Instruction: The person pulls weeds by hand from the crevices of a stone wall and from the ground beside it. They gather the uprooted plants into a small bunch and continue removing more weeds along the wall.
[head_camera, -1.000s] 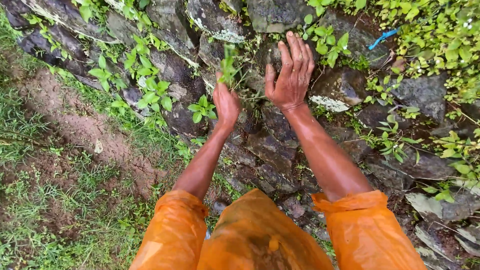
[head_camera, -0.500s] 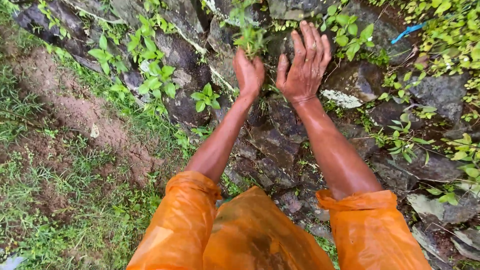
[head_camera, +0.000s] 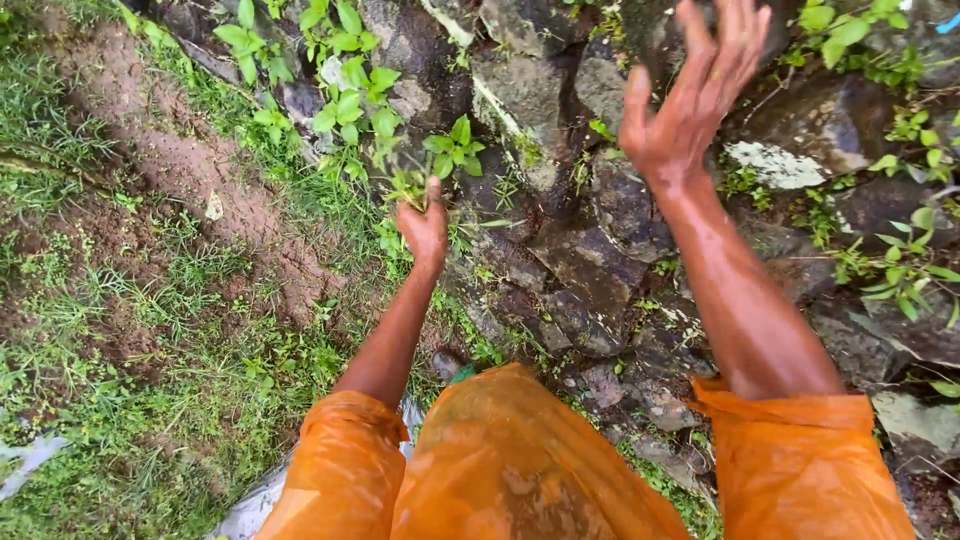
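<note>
The left hand (head_camera: 424, 226) was closed around a small tuft of green weeds with thin stems (head_camera: 408, 184), its grip pinching the stems, and it held the tuft out over the border where the dark wet stone wall (head_camera: 560, 270) met the grassy ground with bare red-brown soil (head_camera: 170, 250). The right hand (head_camera: 690, 105) was lifted in front of the upper stones with its fingers spread and nothing in it. Both forearms came out of orange plastic raincoat sleeves (head_camera: 800, 460). In my judgement the step in hand was the removing of a pulled tuft from the wall. The next move would call for opening the left fingers so the tuft falls clear of the stones, and for the empty right hand to find another plant; broad-leaved green seedlings (head_camera: 350, 105) grew in the joints just beside the left hand.
</note>
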